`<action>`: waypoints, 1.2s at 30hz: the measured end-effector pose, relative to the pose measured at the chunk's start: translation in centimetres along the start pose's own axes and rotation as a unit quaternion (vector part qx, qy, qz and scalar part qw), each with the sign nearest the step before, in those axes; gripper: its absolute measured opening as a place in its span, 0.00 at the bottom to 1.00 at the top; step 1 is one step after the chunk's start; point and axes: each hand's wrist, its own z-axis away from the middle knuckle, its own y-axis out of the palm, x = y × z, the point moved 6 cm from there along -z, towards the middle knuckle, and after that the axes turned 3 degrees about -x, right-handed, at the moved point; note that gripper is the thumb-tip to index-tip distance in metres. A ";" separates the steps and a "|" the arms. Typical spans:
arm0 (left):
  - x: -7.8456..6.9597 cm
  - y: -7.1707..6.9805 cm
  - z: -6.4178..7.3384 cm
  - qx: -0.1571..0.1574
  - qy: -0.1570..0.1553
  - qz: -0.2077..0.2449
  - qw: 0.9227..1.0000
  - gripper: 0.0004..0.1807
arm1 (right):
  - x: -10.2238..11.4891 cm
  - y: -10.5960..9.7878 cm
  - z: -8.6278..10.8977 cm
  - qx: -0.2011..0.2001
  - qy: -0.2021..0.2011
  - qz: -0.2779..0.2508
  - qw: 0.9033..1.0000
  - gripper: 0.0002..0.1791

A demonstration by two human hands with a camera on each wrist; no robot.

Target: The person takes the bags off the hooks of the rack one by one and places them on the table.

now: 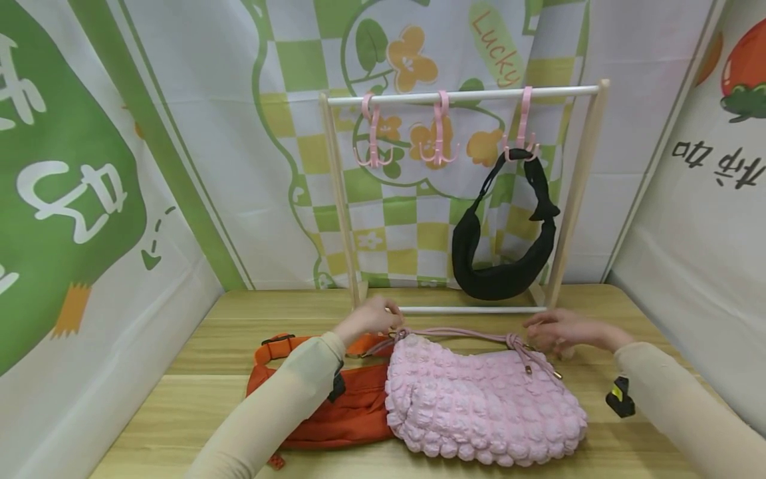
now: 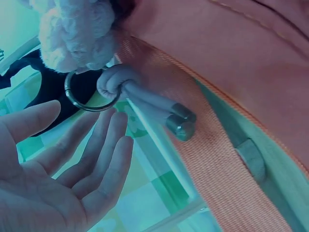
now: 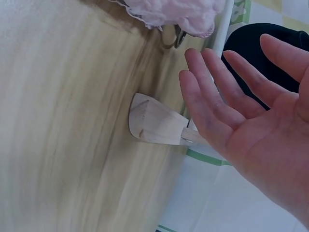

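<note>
1. Head view: The left forearm, in a cream sleeve (image 1: 281,392), enters from the bottom edge, left of the centre, and slopes up to the right. Its left hand (image 1: 372,316) is near the middle of the frame, bent over the upper left corner of the pink bag (image 1: 479,406). The right forearm comes from the lower right corner and slopes up to the left; the right hand (image 1: 568,330) is just beside the bag's upper right corner, with fingers toward the left. The pink bag lies at the lower centre on the table (image 1: 185,399), beside the orange bag (image 1: 353,409). In the upper right part, the black bag (image 1: 503,281) hangs from a pink hook (image 1: 524,126).

2. Left wrist view: The left hand fills the lower left, palm visible, the fingers relaxed and extended, gripping nothing. Its fingertips are at the metal ring (image 2: 69,92); whether they touch it, I cannot tell.

3. Right wrist view: The right hand occupies the right side, palm visible, fingers spread loosely toward the upper left, holding nothing. The pink bag is at the top edge, near the fingertips.
</note>
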 end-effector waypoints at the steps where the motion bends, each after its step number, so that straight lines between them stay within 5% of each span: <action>1: -0.2 -0.1 0.0 -0.005 0.007 0.000 1.000 0.09 | 0.0 -0.2 0.0 -0.004 0.003 0.001 1.000 0.29; 16: -2.9 -1.6 -0.2 -0.076 0.070 -0.015 0.995 0.10 | 2.2 -1.7 0.7 -0.025 -0.007 0.013 1.000 0.26; 28: -4.8 -2.7 -0.7 -0.148 0.118 0.067 0.980 0.10 | 4.2 -3.2 1.3 -0.049 -0.030 0.042 0.997 0.24; 36: -6.2 -3.7 -0.9 -0.181 0.129 0.079 0.972 0.10 | 5.1 -4.0 1.7 -0.059 -0.027 0.053 0.996 0.25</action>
